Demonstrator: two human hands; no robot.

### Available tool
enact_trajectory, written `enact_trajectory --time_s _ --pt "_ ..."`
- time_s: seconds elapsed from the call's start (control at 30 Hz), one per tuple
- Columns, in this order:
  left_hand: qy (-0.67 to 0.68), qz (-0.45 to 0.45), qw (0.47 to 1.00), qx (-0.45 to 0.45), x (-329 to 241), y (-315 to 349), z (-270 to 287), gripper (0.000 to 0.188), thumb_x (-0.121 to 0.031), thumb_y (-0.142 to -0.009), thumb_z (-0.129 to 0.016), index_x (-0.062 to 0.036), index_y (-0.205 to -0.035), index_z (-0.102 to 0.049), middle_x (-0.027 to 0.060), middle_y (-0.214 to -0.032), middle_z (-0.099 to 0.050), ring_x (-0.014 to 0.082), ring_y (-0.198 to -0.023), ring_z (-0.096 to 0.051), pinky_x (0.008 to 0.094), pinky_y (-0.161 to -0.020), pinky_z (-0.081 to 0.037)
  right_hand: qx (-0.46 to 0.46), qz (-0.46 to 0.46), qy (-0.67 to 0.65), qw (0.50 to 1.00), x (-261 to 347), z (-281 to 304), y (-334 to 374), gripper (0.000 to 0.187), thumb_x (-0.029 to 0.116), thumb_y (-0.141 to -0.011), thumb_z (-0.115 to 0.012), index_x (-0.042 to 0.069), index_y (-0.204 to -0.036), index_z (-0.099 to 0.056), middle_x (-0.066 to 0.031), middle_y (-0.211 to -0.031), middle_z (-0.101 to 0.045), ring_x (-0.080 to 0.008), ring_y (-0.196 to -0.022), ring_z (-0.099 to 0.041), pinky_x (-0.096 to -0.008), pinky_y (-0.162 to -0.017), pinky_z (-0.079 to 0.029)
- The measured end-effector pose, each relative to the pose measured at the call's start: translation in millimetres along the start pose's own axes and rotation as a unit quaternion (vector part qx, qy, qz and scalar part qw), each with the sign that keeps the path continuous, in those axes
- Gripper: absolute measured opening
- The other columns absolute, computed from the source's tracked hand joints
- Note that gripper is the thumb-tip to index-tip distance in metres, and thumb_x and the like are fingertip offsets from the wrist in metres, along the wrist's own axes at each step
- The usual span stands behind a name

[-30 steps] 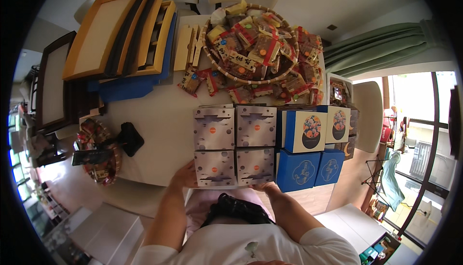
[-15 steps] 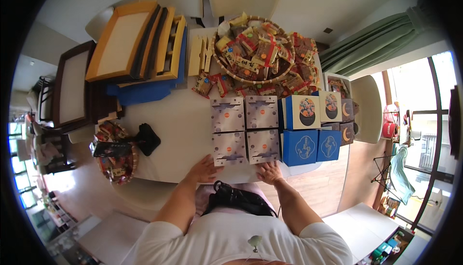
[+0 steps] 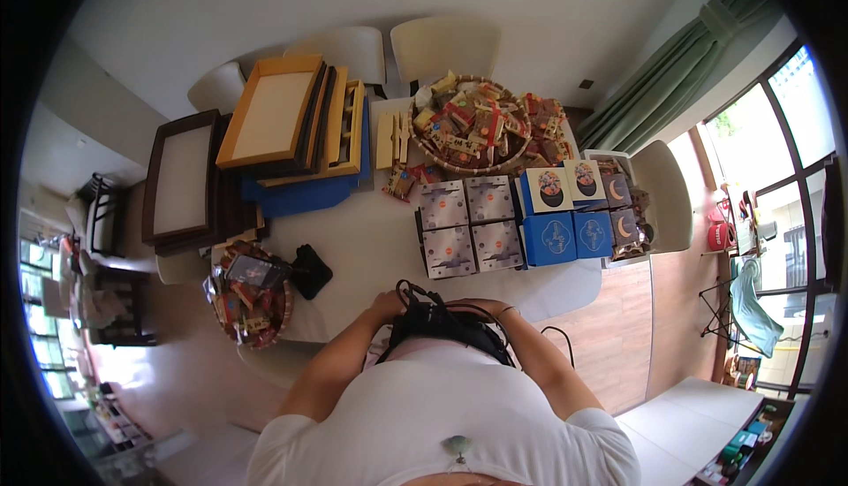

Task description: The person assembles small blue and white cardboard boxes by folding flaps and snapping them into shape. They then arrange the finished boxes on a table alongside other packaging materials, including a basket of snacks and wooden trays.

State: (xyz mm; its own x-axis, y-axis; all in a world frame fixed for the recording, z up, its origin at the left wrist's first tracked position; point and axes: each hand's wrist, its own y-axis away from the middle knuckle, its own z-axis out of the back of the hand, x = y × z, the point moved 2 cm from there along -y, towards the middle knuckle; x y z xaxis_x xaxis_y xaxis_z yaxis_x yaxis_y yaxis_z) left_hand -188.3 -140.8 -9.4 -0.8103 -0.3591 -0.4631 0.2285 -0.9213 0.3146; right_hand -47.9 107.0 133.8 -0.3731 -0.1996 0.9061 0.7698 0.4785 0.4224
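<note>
My left hand (image 3: 386, 304) is at the table's near edge, beside the black bag (image 3: 435, 325) at my waist. On the bag's other side is my right hand (image 3: 481, 306), partly behind its straps. The fingers of both hands are too hidden to read. Just beyond them, silver-grey patterned boxes (image 3: 449, 250) stand in a two-by-two block on the white table. Touching or nearly touching their right side are blue boxes (image 3: 549, 238) and cream-fronted boxes (image 3: 546, 187) with a round floral picture. Dark boxes with a crescent moon (image 3: 624, 226) end the row.
A woven basket (image 3: 422, 155) heaped with wrapped snacks sits at the back, loose packets (image 3: 399, 183) around it. Yellow trays (image 3: 269, 115) and brown trays (image 3: 183, 177) are stacked at left. Nearer are a small snack basket (image 3: 284, 314) with a phone on a black stand (image 3: 311, 271).
Both my hands have drawn back from the front of the silver-grey boxes to the black bag at my waist. The view has tilted upward; the boxes seem unmoved on the table.
</note>
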Motion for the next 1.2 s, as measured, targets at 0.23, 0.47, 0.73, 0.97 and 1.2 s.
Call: enact_trajectory --time_s 0.23,0.47,0.73,0.97,1.2 --pt "0.347 0.112 0.929 0.064 1 8 54 0.031 -0.033 -0.09 -0.061 -0.0087 -0.107 -0.068 0.0107 -0.098 -0.069 0.0279 -0.088 -0.066 0.042 -0.075 -0.051 0.064 -0.034 -0.108 0.991 -6 -2 -27 0.069 0.037 -0.088 -0.065 0.005 -0.145 -0.044 -0.0107 -0.138 -0.054 -0.0202 -0.124 -0.049 -0.0276 -0.109 -0.032" --pt "0.521 0.195 0.829 0.059 -74 86 119 0.035 -0.03 -0.089 -0.068 -0.0061 -0.116 -0.069 0.0025 -0.101 -0.068 0.0164 -0.09 -0.061 0.0328 -0.083 -0.05 0.076 -0.041 -0.164 0.983 2 -1 -5 0.073 0.02 -0.084 -0.068 0.007 -0.149 -0.038 -0.0082 -0.145 -0.047 -0.0184 -0.135 -0.038 -0.0309 -0.114 -0.026" --pt "0.245 0.055 0.964 -0.088 -129 86 144 0.028 -0.01 -0.074 -0.064 -0.0048 -0.1 -0.07 0.0168 -0.093 -0.069 0.0372 -0.086 -0.064 0.0433 -0.075 -0.052 0.028 -0.016 -0.127 0.991 6 -9 35 0.077 0.012 -0.079 -0.067 0.007 -0.15 -0.036 -0.0095 -0.146 -0.045 -0.0208 -0.134 -0.04 -0.0337 -0.114 -0.026" --pt "0.235 -0.141 0.962 -0.017 -174 5 139 0.035 -0.002 -0.063 -0.06 -0.0024 -0.097 -0.07 0.0178 -0.095 -0.068 0.0397 -0.089 -0.063 0.0459 -0.078 -0.051 -0.078 -0.075 -0.219 0.97 -8 -26 135 0.098 0.0 -0.073 -0.063 0.023 -0.157 -0.019 -0.0136 -0.136 -0.043 -0.0222 -0.117 -0.052 -0.0346 -0.1 -0.043" --pt "0.182 -0.346 0.914 0.107 -264 -53 140 0.016 -0.012 -0.069 -0.064 -0.0058 -0.082 -0.07 0.0222 -0.081 -0.066 0.0424 -0.082 -0.064 0.0485 -0.073 -0.051 -0.184 -0.121 -0.328 0.918 -37 -96 220 0.109 -0.011 -0.067 -0.062 0.022 -0.159 -0.015 -0.0075 -0.137 -0.042 -0.0166 -0.107 -0.054 -0.0302 -0.089 -0.049"
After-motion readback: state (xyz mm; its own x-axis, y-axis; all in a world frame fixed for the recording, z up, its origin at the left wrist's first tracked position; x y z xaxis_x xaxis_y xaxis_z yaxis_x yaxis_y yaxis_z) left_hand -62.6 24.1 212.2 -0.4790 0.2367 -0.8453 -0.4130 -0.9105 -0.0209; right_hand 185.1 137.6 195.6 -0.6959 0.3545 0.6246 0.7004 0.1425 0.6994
